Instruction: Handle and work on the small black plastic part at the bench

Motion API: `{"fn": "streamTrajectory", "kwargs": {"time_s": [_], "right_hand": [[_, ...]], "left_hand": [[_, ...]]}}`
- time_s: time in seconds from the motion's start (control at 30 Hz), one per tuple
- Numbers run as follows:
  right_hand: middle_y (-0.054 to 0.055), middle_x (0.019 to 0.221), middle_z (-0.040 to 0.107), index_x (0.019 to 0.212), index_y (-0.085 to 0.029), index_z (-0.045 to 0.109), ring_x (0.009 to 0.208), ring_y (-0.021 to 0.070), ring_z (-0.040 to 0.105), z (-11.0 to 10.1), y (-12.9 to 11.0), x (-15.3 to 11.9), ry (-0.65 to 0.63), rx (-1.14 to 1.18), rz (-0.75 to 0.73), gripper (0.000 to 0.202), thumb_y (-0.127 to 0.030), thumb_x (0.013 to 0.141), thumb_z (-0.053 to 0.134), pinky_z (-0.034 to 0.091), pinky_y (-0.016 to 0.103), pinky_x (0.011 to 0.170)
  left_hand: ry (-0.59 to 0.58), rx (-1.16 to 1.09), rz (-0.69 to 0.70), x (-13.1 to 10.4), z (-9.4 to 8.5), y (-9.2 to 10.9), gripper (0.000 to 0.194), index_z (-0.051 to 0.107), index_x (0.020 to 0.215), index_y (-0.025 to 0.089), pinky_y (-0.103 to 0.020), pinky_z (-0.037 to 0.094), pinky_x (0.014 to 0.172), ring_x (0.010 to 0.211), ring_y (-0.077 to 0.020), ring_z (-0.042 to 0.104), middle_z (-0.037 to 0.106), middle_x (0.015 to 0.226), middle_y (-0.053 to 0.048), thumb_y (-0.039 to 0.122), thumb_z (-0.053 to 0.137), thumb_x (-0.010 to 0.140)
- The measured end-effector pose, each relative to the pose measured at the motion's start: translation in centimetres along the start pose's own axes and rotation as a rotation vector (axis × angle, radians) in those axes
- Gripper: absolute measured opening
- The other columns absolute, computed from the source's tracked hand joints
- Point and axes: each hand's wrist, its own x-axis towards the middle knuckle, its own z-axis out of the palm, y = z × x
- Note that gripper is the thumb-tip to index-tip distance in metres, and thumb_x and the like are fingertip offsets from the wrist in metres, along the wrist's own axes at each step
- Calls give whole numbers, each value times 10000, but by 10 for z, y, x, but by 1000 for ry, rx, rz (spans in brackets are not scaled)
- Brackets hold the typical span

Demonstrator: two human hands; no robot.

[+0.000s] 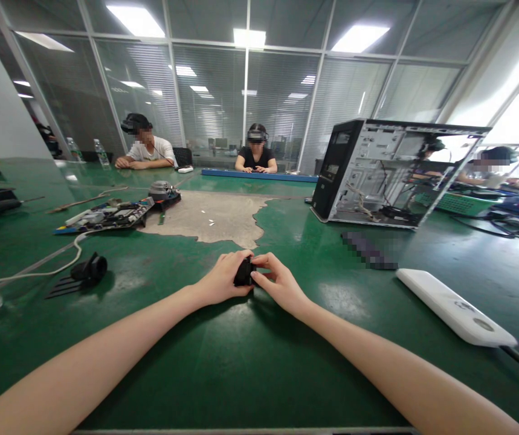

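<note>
Both my hands meet over the green table around a small black object (pixel 243 273), whose exact kind I cannot make out. My left hand (pixel 223 277) wraps round its left side, with the fingers over its far edge and the thumb below. From the right, my right hand (pixel 280 283) pinches its edge between thumb and fingertips. Part of the object is hidden behind my fingers. Beyond my hands lies a bare beige patch (pixel 232 220) in the green surface, with small white scraps on it.
A circuit board (pixel 109 214) and a black part (pixel 89 269) lie left. An open computer case (pixel 377 175) stands back right. A pixelated dark thing (pixel 368 251) and a white power strip (pixel 456 307) lie right. Two people sit opposite; another is at the far right.
</note>
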Motion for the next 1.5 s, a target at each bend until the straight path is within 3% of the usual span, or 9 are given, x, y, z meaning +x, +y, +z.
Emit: {"fn": "streamTrajectory", "kwargs": {"time_s": [0.27,0.5,0.83,1.1,1.37,1.5], "right_hand": [[65,993,564,1015,-189,486,918,179,565,1,0,2,-4,-9,116,277,-213,746,548,497,331,740],[32,987,551,935,-210,504,990,175,537,-1,-2,0,-8,3,7,185,-205,754,538,487,307,762],[51,956,567,1015,-188,482,885,162,568,1,0,3,-26,2,133,272,-196,748,534,489,322,747],[33,992,546,949,-211,501,990,175,537,-1,-1,-1,-12,2,1,192,-201,759,534,489,301,750],[48,975,561,1011,-203,480,862,154,573,2,-2,3,-7,-1,112,270,-201,749,545,507,309,709],[40,962,560,982,-202,507,917,170,556,0,-4,2,-32,-14,89,247,-190,739,549,505,306,717]], "left_hand": [[1,6,-9,0,0,1,563,321,1153,227,-373,336,865,992,-230,496,513,1079,-49,274,611,674],[-3,-14,-7,0,-1,3,563,318,1152,234,-374,327,877,1007,-226,493,508,1092,-42,261,612,673],[1,9,6,0,0,2,571,319,1157,224,-364,335,866,999,-225,488,508,1092,-47,258,616,670],[2,-15,-9,0,-1,1,563,329,1144,231,-375,330,873,1001,-230,492,513,1078,-44,262,620,663],[0,-2,-17,0,0,1,583,325,1164,230,-386,331,874,1005,-240,493,514,1091,-55,271,617,661],[3,2,-6,0,0,1,569,328,1153,226,-378,335,868,993,-232,498,517,1076,-48,253,610,659]]}}
